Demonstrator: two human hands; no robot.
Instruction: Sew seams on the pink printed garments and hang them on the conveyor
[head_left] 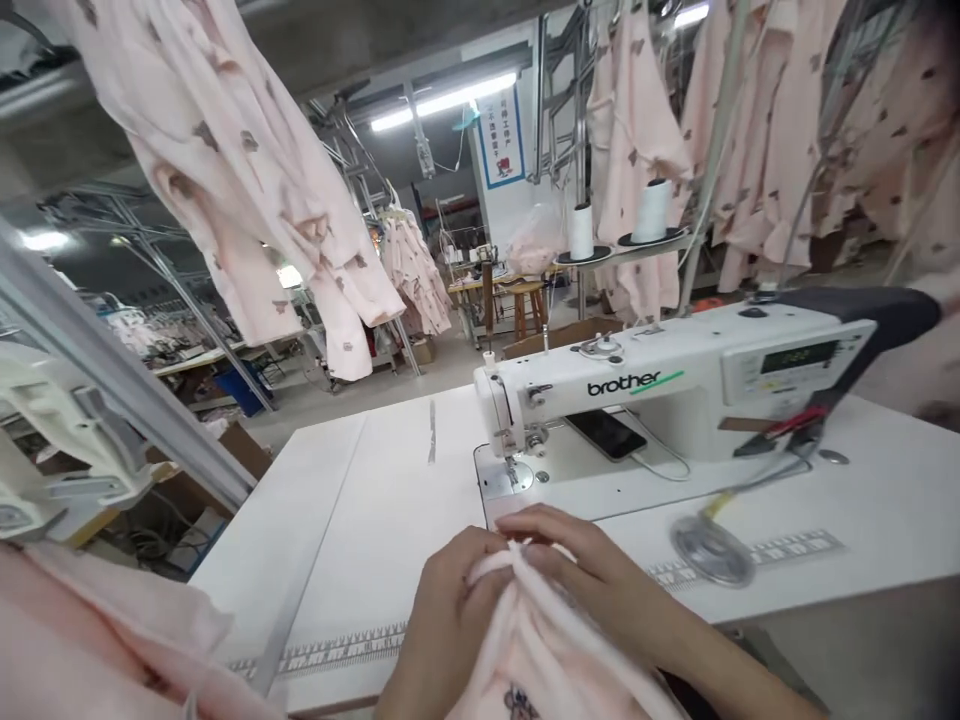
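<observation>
Clearly, both hands are closed on the same piece of soft pale pink fabric with small dark printed motifs, which rises in a bunch from the person's lap at the near edge of the flat white sewing table. The left hand pinches the cloth from its own side, fingers curled over the top fold, and the right hand lies over the fold from the other side with fingertips meeting those of the left; I judge this two-sided hold keeps the edge gathered and even. Just beyond the grip stands the white Brother sewing machine, its needle and presser foot a little beyond the fingertips, so the cloth edge points toward them. To the right of the grip a round grey metal disc rests on the table, and a black smartphone lies on the machine bed. Above, pink printed garments hang on rails, and two white thread cones stand behind the machine.
</observation>
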